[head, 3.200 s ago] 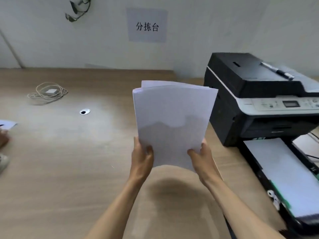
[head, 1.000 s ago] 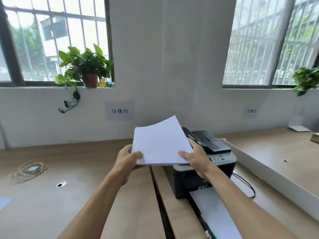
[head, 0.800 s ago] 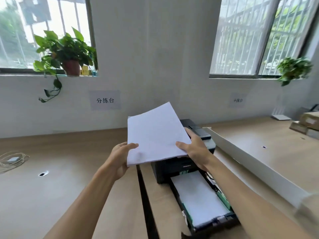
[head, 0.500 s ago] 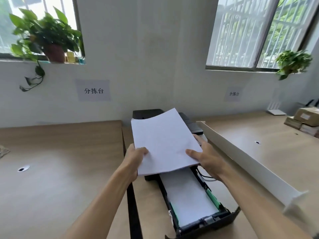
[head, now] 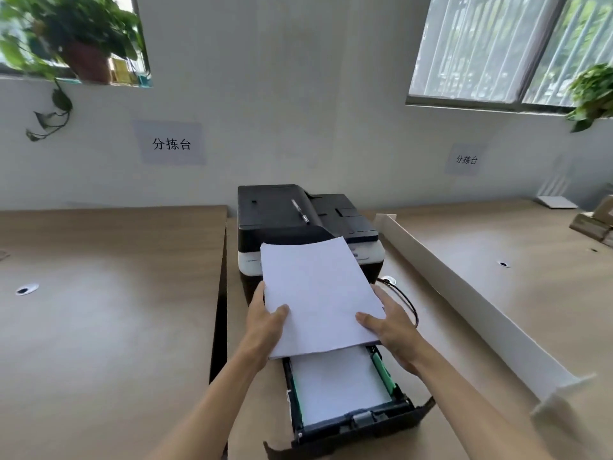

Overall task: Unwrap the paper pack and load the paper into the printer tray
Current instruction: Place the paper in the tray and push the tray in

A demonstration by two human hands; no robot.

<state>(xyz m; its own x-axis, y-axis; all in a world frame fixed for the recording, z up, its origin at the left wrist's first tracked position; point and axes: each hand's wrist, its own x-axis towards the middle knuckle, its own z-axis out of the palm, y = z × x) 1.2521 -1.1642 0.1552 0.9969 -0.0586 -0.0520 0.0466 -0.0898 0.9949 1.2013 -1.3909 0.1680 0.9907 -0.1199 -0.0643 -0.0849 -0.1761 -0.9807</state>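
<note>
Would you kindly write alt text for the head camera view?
Both hands, left and right, hold a paper stack above the printer's pulled-out tray, which already holds paper. A pen lies on the printer.

A pen [head: 300, 210] lies on the printer [head: 285, 220], whose tray [head: 351, 423] extends in front, holding paper [head: 335, 383].

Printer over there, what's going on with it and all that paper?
A person is loading it. The left hand and right hand hold a stack of white paper by its near corners, above the pulled-out tray of the black printer. The tray already has paper in it. A pen lies on the printer's lid.
</note>
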